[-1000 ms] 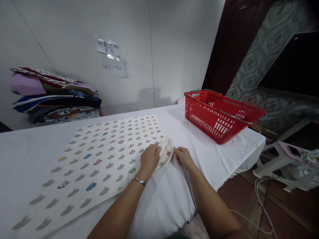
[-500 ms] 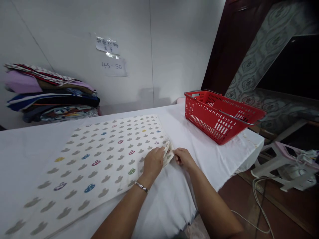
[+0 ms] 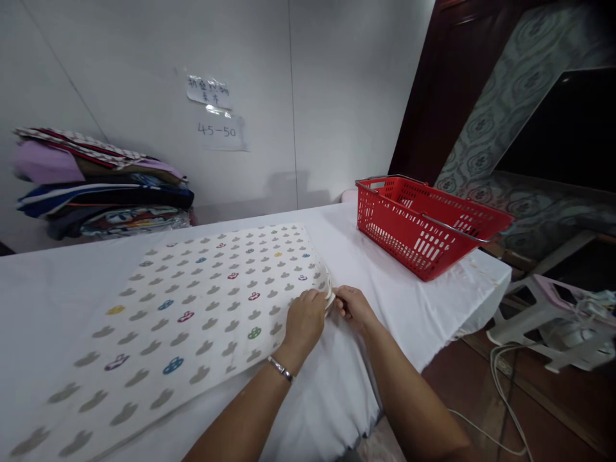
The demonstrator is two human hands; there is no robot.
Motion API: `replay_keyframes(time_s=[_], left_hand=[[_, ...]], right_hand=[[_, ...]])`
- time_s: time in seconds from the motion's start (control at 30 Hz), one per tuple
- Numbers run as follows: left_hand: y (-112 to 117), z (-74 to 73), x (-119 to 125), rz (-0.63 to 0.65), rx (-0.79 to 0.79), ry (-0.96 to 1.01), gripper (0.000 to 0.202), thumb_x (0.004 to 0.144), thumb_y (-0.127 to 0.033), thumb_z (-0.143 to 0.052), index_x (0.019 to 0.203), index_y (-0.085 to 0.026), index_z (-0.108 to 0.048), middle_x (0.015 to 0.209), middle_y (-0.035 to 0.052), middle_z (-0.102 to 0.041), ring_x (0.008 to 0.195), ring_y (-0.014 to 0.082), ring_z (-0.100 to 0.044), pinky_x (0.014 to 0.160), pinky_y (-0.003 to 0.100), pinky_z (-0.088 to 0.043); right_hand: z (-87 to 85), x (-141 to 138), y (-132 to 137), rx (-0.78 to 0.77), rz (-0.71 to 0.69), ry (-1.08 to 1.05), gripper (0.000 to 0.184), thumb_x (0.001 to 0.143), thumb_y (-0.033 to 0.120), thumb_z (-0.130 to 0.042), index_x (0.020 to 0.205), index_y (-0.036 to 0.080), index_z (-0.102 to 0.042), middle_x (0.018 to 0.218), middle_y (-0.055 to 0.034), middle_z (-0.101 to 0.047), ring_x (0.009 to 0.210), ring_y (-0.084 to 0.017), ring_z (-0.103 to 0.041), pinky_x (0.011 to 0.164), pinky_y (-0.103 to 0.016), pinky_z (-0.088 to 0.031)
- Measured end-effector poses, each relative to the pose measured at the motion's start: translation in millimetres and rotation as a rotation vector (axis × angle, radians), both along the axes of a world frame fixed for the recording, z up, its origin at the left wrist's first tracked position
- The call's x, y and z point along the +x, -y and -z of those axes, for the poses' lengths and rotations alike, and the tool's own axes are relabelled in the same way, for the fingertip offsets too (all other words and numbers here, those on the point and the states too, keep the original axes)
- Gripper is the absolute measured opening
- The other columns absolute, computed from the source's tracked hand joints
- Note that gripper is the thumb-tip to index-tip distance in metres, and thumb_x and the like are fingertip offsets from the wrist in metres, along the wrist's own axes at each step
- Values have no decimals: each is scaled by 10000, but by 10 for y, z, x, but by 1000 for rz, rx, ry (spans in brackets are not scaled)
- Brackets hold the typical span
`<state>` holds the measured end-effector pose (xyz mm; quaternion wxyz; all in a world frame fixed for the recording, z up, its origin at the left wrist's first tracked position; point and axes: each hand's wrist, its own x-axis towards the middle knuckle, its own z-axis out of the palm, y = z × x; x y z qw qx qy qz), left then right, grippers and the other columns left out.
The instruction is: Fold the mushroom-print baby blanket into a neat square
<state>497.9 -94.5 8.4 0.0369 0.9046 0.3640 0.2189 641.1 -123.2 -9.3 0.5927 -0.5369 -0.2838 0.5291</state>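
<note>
From here, printed cloth [image 3: 192,314] lies mostly flat on table [image 3: 399,308], near-R corner pinched btw L hand [image 3: 306,319] & R hand [image 3: 355,308], that bit prob not squared yet

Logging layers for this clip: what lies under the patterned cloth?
The white tablecloth shows along the visible edges of the patterned cloth and seems to run beneath it. Anything under its middle is covered from view.

Patterned wallpaper [image 3: 484,125] and panelled door [image 3: 445,83] suggest a home.
</note>
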Motion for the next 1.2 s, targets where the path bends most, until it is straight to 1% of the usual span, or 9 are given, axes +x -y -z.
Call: replay_keyframes(time_s=[0.2,0.3,0.43,0.53,0.67,0.73,0.8,0.97,1.2], left_hand=[[49,6,27,29,-40,58,165,891,-259,-441,967,-209,-579,917,39,-597,869,185,-541,741,309,-401],[0,6,14,-5,-66,53,152,865,-212,-454,926,-203,-592,886,35,-606,852,181,-551,740,307,-404],[-124,-17,-48,-80,-106,115,180,867,-196,-439,937,-200,-605,873,28,-623,835,166,-570,732,286,-415],[-167,-22,-84,-98,-110,185,202,877,-215,-444,1012,-199,-593,920,29,-633,862,164,-581,748,280,-428],[-157,-9,-84,-84,-121,188,219,883,-204,-431,1035,-204,-589,965,30,-634,891,160,-585,751,274,-440],[-154,-16,-76,-77,-112,177,219,888,-207,-423,1028,-210,-591,966,28,-632,896,161,-583,746,275,-441],[-160,-42,-71,-70,-92,160,214,894,-217,-415,1008,-213,-596,948,28,-630,893,166,-579,742,282,-440],[-140,-137,-25,-45,10,49,232,899,-215,-389,997,-199,-599,935,52,-618,897,192,-560,778,316,-427],[7,-139,84,-2,-55,-105,266,903,-176,-339,950,-175,-601,915,63,-613,838,191,-563,739,316,-421]], right_hand=[[-3,-6,-11,4,-3,3,335,654,433,-656,569,192,-439,419,73,-448,319,-44,-326,340,-205,-117],[9,4,-22,-3,-7,72,333,675,488,-614,619,200,-456,439,74,-461,325,-55,-337,344,-210,-138],[74,44,-36,-66,105,478,330,776,499,-473,636,200,-488,447,52,-474,352,-86,-384,394,-226,-254],[116,34,-47,-163,132,787,328,765,490,-516,609,205,-475,490,18,-522,438,-115,-454,467,-242,-295],[124,-40,-55,-266,124,1087,250,713,441,-602,750,215,-501,649,-20,-600,627,-169,-542,534,-251,-301],[117,-64,-55,-244,115,1023,166,700,313,-594,782,218,-485,622,2,-584,593,-155,-533,522,-242,-299],[102,-66,-49,-175,115,784,135,683,231,-547,787,221,-462,539,46,-534,488,-126,-489,479,-228,-297],[41,-52,-14,85,177,217,224,650,298,-554,836,221,-457,426,102,-469,353,-98,-401,376,-201,-260],[36,-72,-3,154,189,88,270,628,306,-602,841,214,-463,432,93,-509,355,-94,-427,357,-188,-271]])
